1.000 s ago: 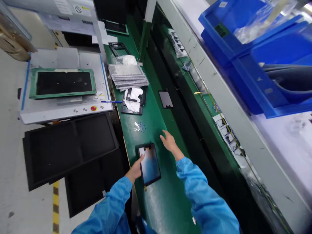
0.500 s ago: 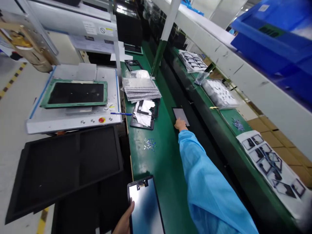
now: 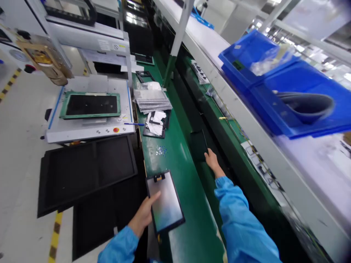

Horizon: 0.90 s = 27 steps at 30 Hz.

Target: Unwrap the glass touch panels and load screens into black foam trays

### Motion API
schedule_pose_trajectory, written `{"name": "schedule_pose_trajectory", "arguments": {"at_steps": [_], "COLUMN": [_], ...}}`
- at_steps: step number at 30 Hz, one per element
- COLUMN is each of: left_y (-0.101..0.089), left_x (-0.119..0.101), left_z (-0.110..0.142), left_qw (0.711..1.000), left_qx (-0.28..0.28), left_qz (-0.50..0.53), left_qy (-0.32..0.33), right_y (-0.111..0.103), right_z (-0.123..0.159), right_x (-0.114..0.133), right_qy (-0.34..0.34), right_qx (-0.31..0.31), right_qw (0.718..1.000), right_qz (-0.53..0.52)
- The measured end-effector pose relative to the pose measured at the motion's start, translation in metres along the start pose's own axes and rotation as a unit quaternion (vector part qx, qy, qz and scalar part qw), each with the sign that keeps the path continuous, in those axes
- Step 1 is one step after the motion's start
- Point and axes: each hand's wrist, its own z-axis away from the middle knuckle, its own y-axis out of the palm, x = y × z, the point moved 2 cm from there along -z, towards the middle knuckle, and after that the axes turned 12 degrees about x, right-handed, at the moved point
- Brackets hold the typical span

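Observation:
My left hand [image 3: 143, 214], in a blue sleeve, grips the left edge of a display panel [image 3: 168, 204], its thumb on the face. The panel has a shiny, silvery face, a black frame and a small connector strip at its top edge. It is held over the near edge of the green bench. Farther right, my right hand [image 3: 211, 160] is closed on the right edge of a dark, flat panel [image 3: 197, 145]. That panel is tilted up at the black belt beside the bench. Some of the right fingers are hidden behind it.
On the green bench [image 3: 189, 197] lie small bluish bits [image 3: 161, 151], black frames with white paper [image 3: 155, 124] and a stack of wrapped sheets [image 3: 152, 98]. Left are a machine [image 3: 82, 137] and black trays [image 3: 87, 171]. Blue bins [image 3: 255, 84] sit on the right shelf.
My right hand has tipped the panel up from lying flat with its grey face showing; a dark side now shows. My left hand and the display panel have moved up into fuller view.

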Motion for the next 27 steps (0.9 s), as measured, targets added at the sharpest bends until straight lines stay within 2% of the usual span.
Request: {"name": "schedule_pose_trajectory", "arguments": {"at_steps": [2,4,6,9,12,15,17,20,24,27], "left_y": [0.023,0.046,0.065,0.087,0.099,0.106,0.107,0.099,0.068,0.04], "left_x": [0.002,0.013,0.033,0.08,0.14,0.205,0.25,0.319,0.414,0.491], "left_z": [0.007,0.016,0.029,0.058,0.093,0.133,0.162,0.205,0.258,0.289], "left_qw": [0.999,0.996,0.991,0.978,0.965,0.951,0.933,0.89,0.833,0.789], "left_qx": [0.027,0.057,0.082,0.106,0.106,0.119,0.158,0.216,0.216,0.213], "left_qz": [-0.03,-0.059,-0.094,-0.154,-0.208,-0.254,-0.28,-0.328,-0.421,-0.502], "left_qy": [-0.003,-0.02,-0.048,-0.093,-0.119,-0.131,-0.161,-0.234,-0.286,-0.284], "right_y": [0.024,0.052,0.079,0.105,0.119,0.136,0.153,0.184,0.238,0.294], "right_z": [0.092,0.189,0.279,0.387,0.471,0.551,0.607,0.696,0.809,0.876], "right_x": [-0.03,-0.053,-0.067,-0.077,-0.086,-0.101,-0.11,-0.119,-0.138,-0.162], "right_qy": [-0.05,-0.074,-0.066,-0.045,-0.038,-0.01,0.017,0.039,0.067,0.17], "right_qx": [0.013,0.021,0.009,-0.036,-0.101,-0.165,-0.191,-0.206,-0.206,-0.221], "right_qw": [0.985,0.948,0.909,0.861,0.824,0.801,0.794,0.794,0.791,0.771], "right_qz": [-0.165,-0.309,-0.411,-0.505,-0.556,-0.576,-0.576,-0.571,-0.572,-0.572]}}
